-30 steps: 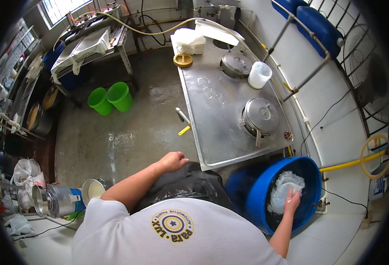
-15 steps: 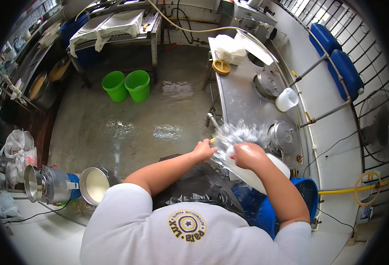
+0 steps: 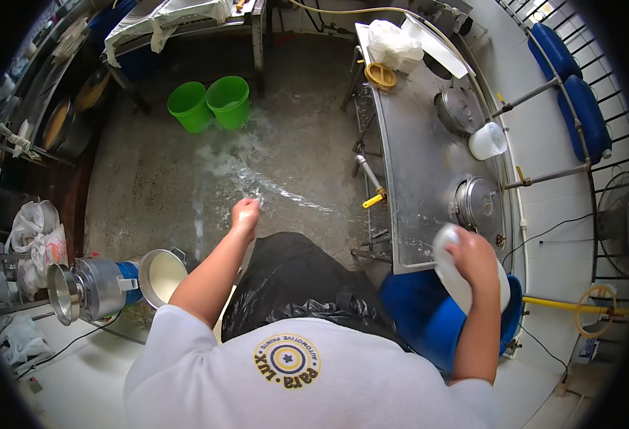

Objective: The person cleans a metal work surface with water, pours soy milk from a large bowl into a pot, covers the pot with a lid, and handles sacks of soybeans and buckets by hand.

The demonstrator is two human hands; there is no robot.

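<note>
My right hand grips a white plastic scoop-like container, tilted over the rim of the blue barrel at my right. The part of the container under my fingers is hidden. My left hand is curled closed out in front of me above the wet floor, with nothing visible in it. Just beyond it, splashed water streaks over the concrete toward two green buckets.
To the right runs a steel table with a lidded pot, a white tub and a yellow-handled valve at its side. A metal machine and a pot of pale liquid stand at left.
My left hand has swung left, away from the table edge. My right hand has moved right with the white container. The spray by the table is gone, and water now spreads across the floor.
</note>
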